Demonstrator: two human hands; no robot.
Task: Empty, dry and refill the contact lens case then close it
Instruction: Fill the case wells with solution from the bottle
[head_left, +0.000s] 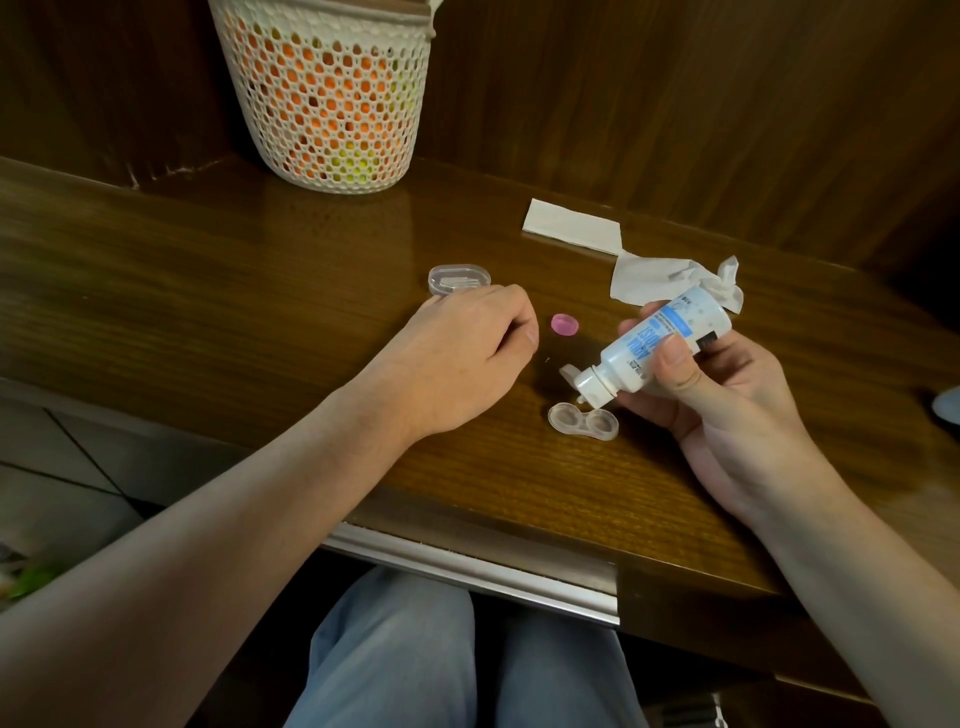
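Note:
A clear two-well contact lens case (583, 421) lies uncapped on the wooden table (208, 291). My right hand (717, 395) grips a small white solution bottle (660, 348) with a blue label, tilted so its flipped-open nozzle points down just above the case's right well. A pink round cap (564, 325) lies on the table beyond the case. My left hand (462, 353) rests on the table left of the pink cap, fingers curled loosely; whether it hides anything cannot be told. A crumpled white tissue (670, 280) lies behind the bottle.
A clear oval plastic box (459, 279) sits just beyond my left hand. A folded white tissue (571, 225) lies farther back. A white mesh basket (327, 88) with orange and yellow contents stands at the back. Wooden walls close the rear and right.

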